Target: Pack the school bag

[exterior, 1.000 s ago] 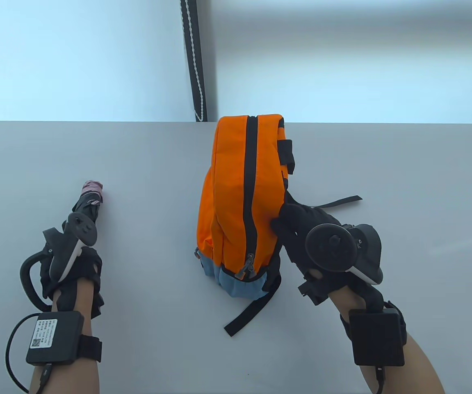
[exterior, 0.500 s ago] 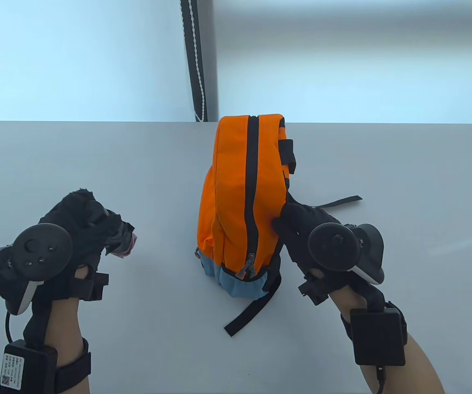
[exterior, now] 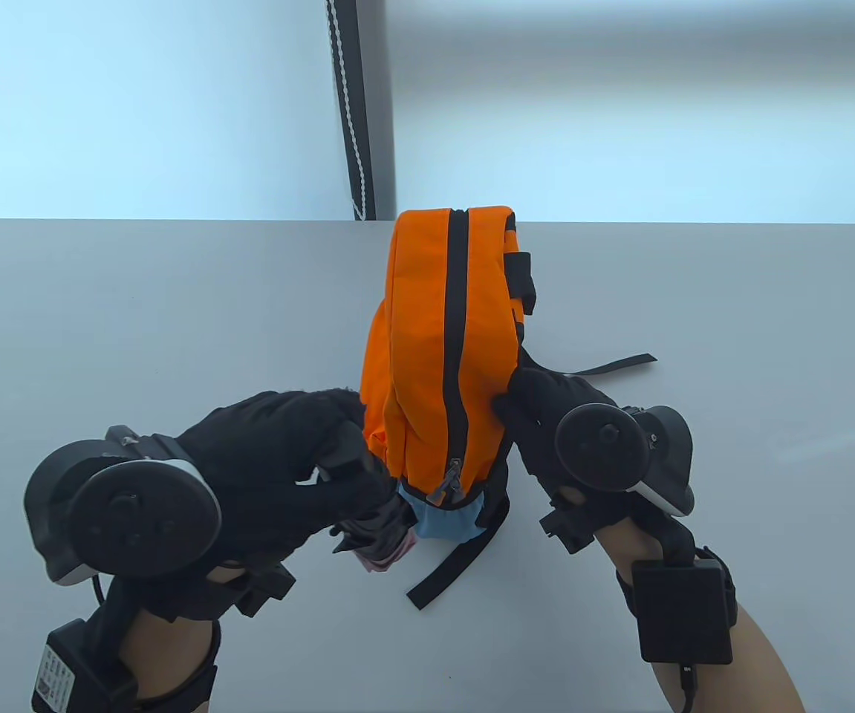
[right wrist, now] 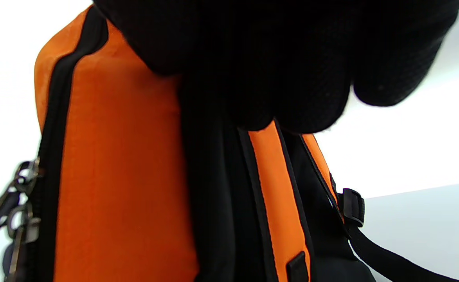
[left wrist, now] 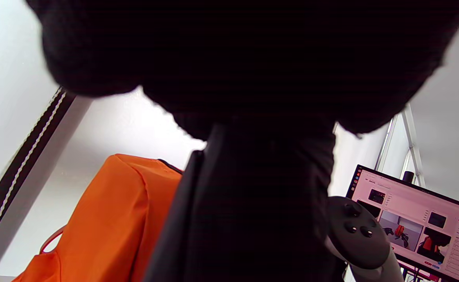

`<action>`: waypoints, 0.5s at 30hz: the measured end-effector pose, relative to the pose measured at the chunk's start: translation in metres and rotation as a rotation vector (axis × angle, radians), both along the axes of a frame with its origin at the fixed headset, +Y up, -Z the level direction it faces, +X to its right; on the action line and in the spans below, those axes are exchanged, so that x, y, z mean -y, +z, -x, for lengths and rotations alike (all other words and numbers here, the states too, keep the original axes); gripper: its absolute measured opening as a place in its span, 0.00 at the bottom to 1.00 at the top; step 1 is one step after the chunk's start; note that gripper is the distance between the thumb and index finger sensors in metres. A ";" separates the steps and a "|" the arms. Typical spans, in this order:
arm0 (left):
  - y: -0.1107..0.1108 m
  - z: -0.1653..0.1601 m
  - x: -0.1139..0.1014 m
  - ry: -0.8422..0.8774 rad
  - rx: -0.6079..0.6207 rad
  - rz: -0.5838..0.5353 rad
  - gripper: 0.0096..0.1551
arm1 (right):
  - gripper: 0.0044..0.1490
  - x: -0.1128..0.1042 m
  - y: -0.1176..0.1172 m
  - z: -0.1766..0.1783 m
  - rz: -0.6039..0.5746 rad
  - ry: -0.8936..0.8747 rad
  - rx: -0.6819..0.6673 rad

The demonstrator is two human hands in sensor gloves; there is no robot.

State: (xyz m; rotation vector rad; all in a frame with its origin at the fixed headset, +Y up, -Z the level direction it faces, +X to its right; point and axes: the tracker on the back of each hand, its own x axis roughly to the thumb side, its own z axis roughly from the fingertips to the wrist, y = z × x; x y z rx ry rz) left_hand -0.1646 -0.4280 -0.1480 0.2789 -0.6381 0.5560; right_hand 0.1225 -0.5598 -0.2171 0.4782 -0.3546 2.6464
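bag [exterior: 427, 356] upright, zip closed | umbrella [exterior: 382, 538] gripped by left hand [exterior: 278, 460] at bag's 7 o'clock, not yet stowed | right hand [exterior: 546, 408] pinches bag's back edge

A plain grey tabletop [exterior: 137, 297] fills the lower part of the table view. Beyond its far edge, at about 12 o'clock, a dark vertical strip [exterior: 359, 111] with a white beaded cord [exterior: 349, 104] runs up a pale wall [exterior: 137, 104]. In the left wrist view, a lit monitor [left wrist: 421, 223] stands at 4 o'clock, showing small pictures and text too small to read.
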 end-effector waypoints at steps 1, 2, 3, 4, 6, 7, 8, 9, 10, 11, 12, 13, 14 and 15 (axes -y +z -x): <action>-0.004 -0.007 -0.001 0.014 0.011 0.006 0.45 | 0.31 0.000 0.000 0.001 0.000 0.004 -0.002; -0.007 -0.012 -0.002 0.011 0.002 0.002 0.45 | 0.31 -0.001 0.000 0.002 0.000 0.006 -0.003; -0.008 -0.015 -0.003 0.024 -0.001 -0.016 0.45 | 0.31 -0.001 0.001 0.002 -0.001 0.007 -0.003; -0.009 -0.020 -0.004 0.043 -0.021 -0.047 0.45 | 0.31 -0.001 0.001 0.002 -0.003 0.009 -0.003; -0.013 -0.026 -0.002 0.028 -0.021 -0.107 0.45 | 0.31 0.000 0.002 0.002 -0.021 0.005 -0.010; -0.017 -0.029 0.003 0.011 -0.001 -0.144 0.45 | 0.31 0.001 0.003 0.002 -0.037 0.001 -0.016; -0.021 -0.031 0.008 0.034 -0.004 -0.151 0.45 | 0.31 0.002 0.004 0.003 -0.046 -0.001 -0.026; -0.024 -0.034 0.013 0.048 -0.021 -0.156 0.45 | 0.31 0.002 0.006 0.004 -0.052 0.005 -0.048; -0.027 -0.035 0.017 0.048 -0.027 -0.182 0.45 | 0.33 0.001 0.009 0.006 -0.048 0.019 -0.076; -0.029 -0.036 0.020 0.066 -0.013 -0.181 0.45 | 0.34 0.001 0.012 0.007 -0.044 0.033 -0.076; -0.030 -0.037 0.021 0.088 -0.010 -0.168 0.45 | 0.35 0.000 0.015 0.008 -0.044 0.062 -0.080; -0.030 -0.038 0.021 0.071 -0.014 -0.157 0.45 | 0.36 -0.001 0.017 0.009 -0.035 0.079 -0.082; -0.029 -0.038 0.021 0.062 -0.015 -0.165 0.45 | 0.40 -0.003 0.023 0.009 -0.009 0.110 -0.063; -0.029 -0.040 0.020 0.066 -0.013 -0.171 0.45 | 0.42 -0.005 0.029 0.008 -0.018 0.129 -0.036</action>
